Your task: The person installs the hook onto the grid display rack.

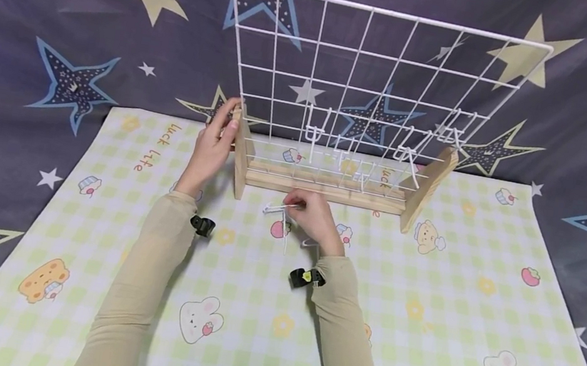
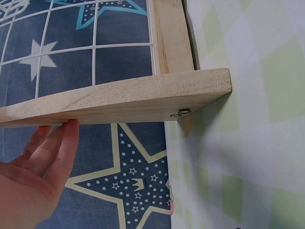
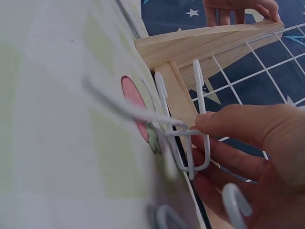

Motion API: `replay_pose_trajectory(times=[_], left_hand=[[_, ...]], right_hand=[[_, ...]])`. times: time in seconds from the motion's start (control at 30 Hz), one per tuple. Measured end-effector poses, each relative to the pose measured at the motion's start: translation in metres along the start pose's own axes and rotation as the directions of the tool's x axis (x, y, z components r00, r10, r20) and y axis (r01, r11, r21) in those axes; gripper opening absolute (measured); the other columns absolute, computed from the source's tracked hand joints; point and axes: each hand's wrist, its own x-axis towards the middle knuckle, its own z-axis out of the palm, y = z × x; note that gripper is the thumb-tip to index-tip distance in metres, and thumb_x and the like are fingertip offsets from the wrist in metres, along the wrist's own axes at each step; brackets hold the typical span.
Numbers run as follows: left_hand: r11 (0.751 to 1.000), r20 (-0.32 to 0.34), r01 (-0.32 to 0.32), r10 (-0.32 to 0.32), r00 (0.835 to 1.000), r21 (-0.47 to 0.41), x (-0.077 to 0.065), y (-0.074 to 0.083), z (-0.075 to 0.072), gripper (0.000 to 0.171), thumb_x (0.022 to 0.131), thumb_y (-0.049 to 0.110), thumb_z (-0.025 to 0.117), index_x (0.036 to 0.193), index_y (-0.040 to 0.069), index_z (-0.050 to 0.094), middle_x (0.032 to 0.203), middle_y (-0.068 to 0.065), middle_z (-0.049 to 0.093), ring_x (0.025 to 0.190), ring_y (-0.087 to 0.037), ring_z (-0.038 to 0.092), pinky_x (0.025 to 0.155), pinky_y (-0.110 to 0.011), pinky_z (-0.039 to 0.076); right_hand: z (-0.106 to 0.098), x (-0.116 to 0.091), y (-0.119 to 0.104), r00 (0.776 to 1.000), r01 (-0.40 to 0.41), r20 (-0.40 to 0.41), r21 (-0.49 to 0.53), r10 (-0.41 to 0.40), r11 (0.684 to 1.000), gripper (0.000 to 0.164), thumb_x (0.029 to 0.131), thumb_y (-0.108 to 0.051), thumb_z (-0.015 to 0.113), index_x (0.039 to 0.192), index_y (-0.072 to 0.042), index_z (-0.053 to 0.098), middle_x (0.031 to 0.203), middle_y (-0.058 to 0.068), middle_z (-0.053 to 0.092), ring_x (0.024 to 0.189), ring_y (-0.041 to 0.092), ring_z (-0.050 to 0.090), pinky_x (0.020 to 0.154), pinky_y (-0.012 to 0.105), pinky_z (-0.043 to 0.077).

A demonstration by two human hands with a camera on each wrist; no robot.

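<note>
A white wire grid (image 1: 331, 81) stands upright in a wooden stand with two side panels. My left hand (image 1: 212, 145) touches the outer face of the left side panel (image 1: 241, 156) near its top; its fingers look fairly straight in the left wrist view. My right hand (image 1: 314, 216) pinches a white wire hook (image 3: 205, 95) between thumb and fingers, low in front of the stand. The hook's long prong points away from the hand, over the tablecloth. Another white wire hook (image 1: 309, 243) shows partly under the right wrist.
Several white wire hooks (image 1: 314, 132) hang on the grid's lower and right parts. A wooden crossbar (image 1: 326, 191) joins the panels at the base. Beneath lies a green checked tablecloth (image 1: 243, 365); behind hangs a dark star-patterned cloth (image 1: 174, 64).
</note>
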Motion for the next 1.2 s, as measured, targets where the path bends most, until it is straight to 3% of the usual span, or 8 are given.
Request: replay_pose_trajectory(times=[0.27,0.77,1.2], left_hand=[[1.0,0.001,0.006,-0.006,1.0,0.003,0.0,0.004,-0.001,0.039,0.106,0.017,0.04,0.144,0.01,0.041,0.12,-0.025,0.058,0.098,-0.035,0.061,0.085,-0.043,0.058],[1.0,-0.001,-0.008,0.008,1.0,0.011,-0.001,0.002,-0.001,0.039,0.106,0.017,0.04,0.144,0.009,0.041,0.12,-0.025,0.059,0.098,-0.035,0.061,0.083,-0.04,0.059],[1.0,0.033,-0.003,0.004,0.999,-0.031,0.003,-0.009,-0.002,0.041,0.106,0.02,0.04,0.146,0.011,0.038,0.12,-0.025,0.058,0.094,-0.037,0.063,0.078,-0.034,0.06]], right_hand=[[0.003,0.002,0.0,0.999,0.039,-0.02,-0.048,-0.04,0.998,0.008,0.085,0.001,0.07,0.092,0.0,0.072,0.092,0.009,0.069,0.087,0.021,0.064,0.083,0.028,0.055],[0.005,0.005,-0.008,0.998,0.032,-0.056,-0.011,-0.033,0.999,0.007,0.089,0.0,0.066,0.096,0.0,0.068,0.093,0.011,0.069,0.088,0.023,0.064,0.084,0.027,0.055],[0.001,0.015,-0.025,0.991,0.093,-0.102,0.017,-0.091,0.996,0.006,0.089,0.003,0.065,0.095,0.001,0.067,0.092,0.011,0.068,0.087,0.022,0.065,0.083,0.023,0.055]])
